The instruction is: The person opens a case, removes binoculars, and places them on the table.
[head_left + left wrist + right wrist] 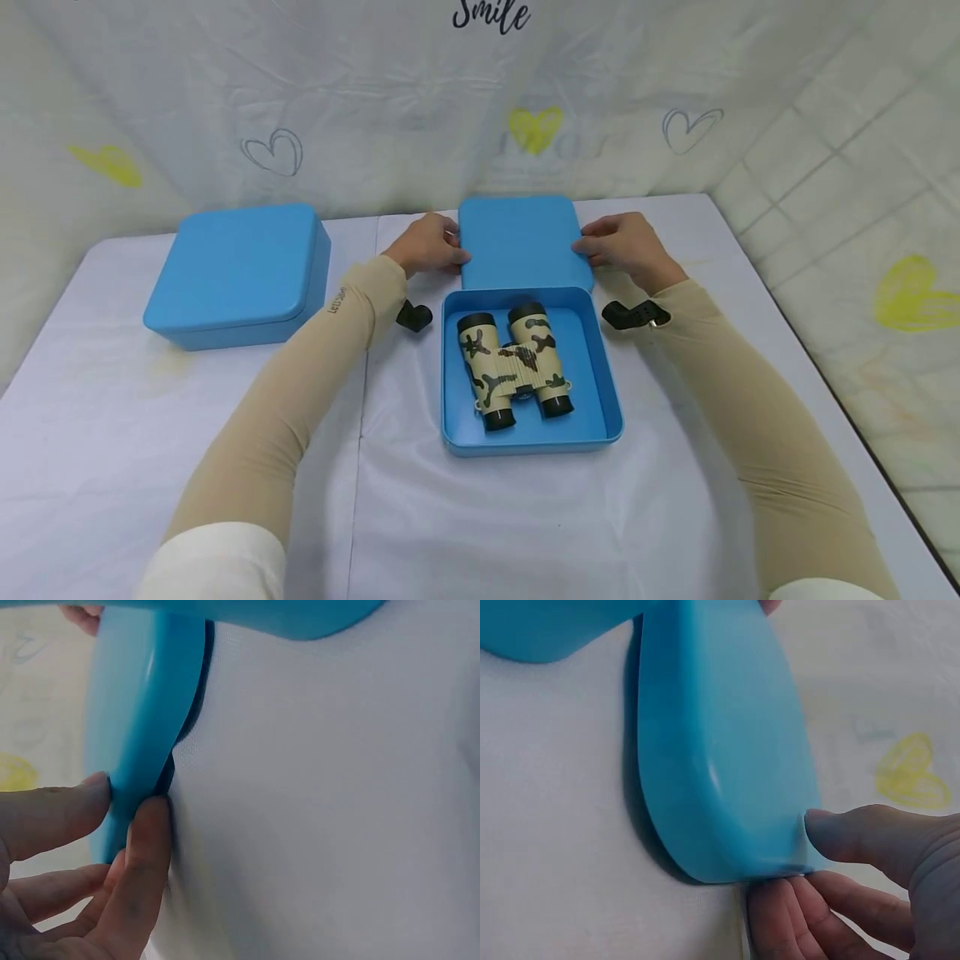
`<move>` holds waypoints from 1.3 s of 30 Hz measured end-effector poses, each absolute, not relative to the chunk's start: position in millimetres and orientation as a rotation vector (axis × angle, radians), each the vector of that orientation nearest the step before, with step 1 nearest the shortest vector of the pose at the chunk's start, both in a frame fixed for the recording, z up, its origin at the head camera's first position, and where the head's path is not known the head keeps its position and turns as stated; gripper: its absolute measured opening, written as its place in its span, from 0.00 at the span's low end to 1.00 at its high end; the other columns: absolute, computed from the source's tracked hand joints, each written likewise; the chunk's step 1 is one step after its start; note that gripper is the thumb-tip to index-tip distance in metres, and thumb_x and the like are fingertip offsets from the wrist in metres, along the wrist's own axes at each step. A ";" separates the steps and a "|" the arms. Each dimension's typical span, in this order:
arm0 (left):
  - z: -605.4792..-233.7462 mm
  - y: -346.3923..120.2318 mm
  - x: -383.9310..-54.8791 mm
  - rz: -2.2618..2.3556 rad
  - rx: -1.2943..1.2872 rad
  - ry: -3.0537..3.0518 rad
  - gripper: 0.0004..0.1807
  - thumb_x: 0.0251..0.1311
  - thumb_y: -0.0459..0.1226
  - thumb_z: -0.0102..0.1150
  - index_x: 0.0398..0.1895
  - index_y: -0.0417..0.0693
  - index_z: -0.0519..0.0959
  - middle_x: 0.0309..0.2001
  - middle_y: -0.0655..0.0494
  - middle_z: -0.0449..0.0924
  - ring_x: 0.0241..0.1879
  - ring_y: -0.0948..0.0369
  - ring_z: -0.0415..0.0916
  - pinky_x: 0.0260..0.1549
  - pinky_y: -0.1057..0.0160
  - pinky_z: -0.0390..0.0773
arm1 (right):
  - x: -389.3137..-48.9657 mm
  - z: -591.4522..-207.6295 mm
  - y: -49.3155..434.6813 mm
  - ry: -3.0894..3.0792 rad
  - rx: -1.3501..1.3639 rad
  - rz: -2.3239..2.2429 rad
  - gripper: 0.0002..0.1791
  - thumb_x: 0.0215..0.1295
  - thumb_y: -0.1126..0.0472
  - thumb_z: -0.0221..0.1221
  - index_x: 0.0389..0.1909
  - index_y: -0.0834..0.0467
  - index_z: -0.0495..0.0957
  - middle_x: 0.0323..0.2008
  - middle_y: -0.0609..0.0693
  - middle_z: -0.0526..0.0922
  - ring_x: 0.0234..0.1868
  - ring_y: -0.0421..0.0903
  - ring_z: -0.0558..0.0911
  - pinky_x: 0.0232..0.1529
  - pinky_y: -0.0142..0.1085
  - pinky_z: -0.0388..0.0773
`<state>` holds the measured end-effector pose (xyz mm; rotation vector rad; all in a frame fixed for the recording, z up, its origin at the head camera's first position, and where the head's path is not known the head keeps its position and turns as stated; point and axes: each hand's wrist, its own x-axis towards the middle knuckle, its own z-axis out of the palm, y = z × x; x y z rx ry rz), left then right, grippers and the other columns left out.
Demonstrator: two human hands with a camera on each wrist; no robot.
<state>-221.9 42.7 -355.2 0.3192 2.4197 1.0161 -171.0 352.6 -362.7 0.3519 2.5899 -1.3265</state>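
A blue lid (525,242) lies top face up, just behind an open blue box (592,354). Camouflage-patterned binoculars (517,365) rest inside the box, tilted slightly, black eyepieces and lens ends showing. My left hand (427,245) pinches the lid's left edge; in the left wrist view its thumb presses the lid's (131,735) top and the fingers curl at the side. At the opposite edge, my right hand (626,248) grips the lid, its thumb on top and fingers at the rim in the right wrist view, where the lid (735,765) stands close over the cloth.
A second blue box (236,275), with its lid on, stands at the back left. White cloth (480,525) covers the table. Behind it hangs a pale sheet (390,108) with drawn hearts, and a tiled wall (840,158) rises at the right.
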 end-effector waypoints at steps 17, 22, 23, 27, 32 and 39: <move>-359.6 51.5 -201.0 0.964 0.548 2.629 0.37 0.73 0.46 0.56 0.79 0.40 0.58 0.65 0.43 0.76 0.61 0.50 0.77 0.63 0.49 0.79 | -165.7 -363.1 360.5 2.673 0.301 -1.257 0.30 0.74 0.46 0.59 0.66 0.62 0.76 0.62 0.62 0.81 0.50 0.48 0.86 0.54 0.36 0.85; -362.8 47.7 -190.5 0.892 0.695 2.757 0.32 0.76 0.46 0.54 0.75 0.39 0.63 0.61 0.42 0.78 0.54 0.50 0.79 0.57 0.51 0.81 | -154.6 -357.8 365.5 2.819 0.230 -1.134 0.27 0.75 0.43 0.56 0.62 0.59 0.79 0.58 0.60 0.83 0.52 0.53 0.85 0.48 0.38 0.80; -364.0 47.0 -188.0 0.869 0.723 2.783 0.31 0.76 0.47 0.53 0.74 0.38 0.64 0.60 0.42 0.78 0.52 0.49 0.79 0.56 0.51 0.81 | -151.9 -356.4 366.2 2.845 0.219 -1.108 0.27 0.75 0.42 0.56 0.62 0.58 0.79 0.57 0.60 0.83 0.51 0.53 0.85 0.47 0.38 0.79; -368.8 43.3 -175.2 0.836 0.803 2.861 0.27 0.76 0.48 0.53 0.67 0.38 0.70 0.57 0.42 0.79 0.50 0.50 0.79 0.53 0.52 0.82 | -140.4 -351.2 367.7 2.910 0.158 -1.034 0.26 0.75 0.42 0.56 0.60 0.57 0.80 0.56 0.60 0.84 0.49 0.54 0.85 0.43 0.35 0.78; -371.8 39.0 -157.7 0.713 0.918 3.007 0.27 0.74 0.51 0.56 0.60 0.37 0.75 0.50 0.43 0.81 0.46 0.50 0.80 0.49 0.52 0.82 | -124.9 -342.2 366.1 2.973 0.045 -0.935 0.25 0.76 0.43 0.56 0.60 0.57 0.80 0.56 0.60 0.84 0.52 0.57 0.85 0.41 0.36 0.79; -366.6 31.7 -129.4 0.537 0.854 3.084 0.34 0.67 0.62 0.59 0.53 0.38 0.75 0.43 0.45 0.78 0.45 0.48 0.76 0.51 0.46 0.74 | -102.4 -327.2 354.0 3.050 -0.142 -0.880 0.23 0.75 0.48 0.59 0.60 0.60 0.80 0.57 0.62 0.84 0.55 0.60 0.85 0.52 0.56 0.85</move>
